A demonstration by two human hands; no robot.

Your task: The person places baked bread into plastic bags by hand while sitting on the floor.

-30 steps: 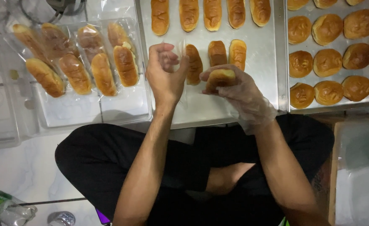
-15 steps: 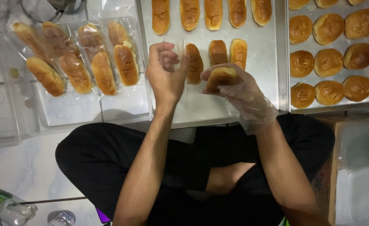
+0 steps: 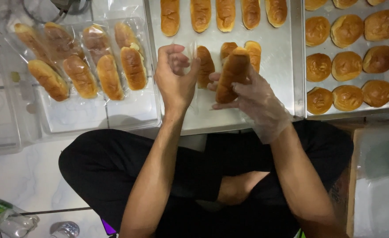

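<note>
My right hand (image 3: 252, 99), in a thin clear plastic glove, holds a long golden bread roll (image 3: 232, 72) tilted upright above the metal tray (image 3: 274, 66). My left hand (image 3: 175, 77) is bare and pinches a clear plastic bag (image 3: 193, 55) at its mouth, just left of the roll. Behind the hands three more long rolls lie on the tray, and a row of long rolls (image 3: 223, 13) lies at its far edge.
Several bagged long rolls (image 3: 82, 61) lie in a clear plastic bin (image 3: 93, 117) at left. A second tray (image 3: 311, 115) at right carries round buns (image 3: 349, 64). A stack of clear bags (image 3: 379, 176) sits at lower right. My crossed legs in black fill the foreground; a bottle (image 3: 7, 218) lies on the tiled floor.
My right hand has turned the roll from lying flat in the palm to standing on end, nearer the bag in my left hand.
</note>
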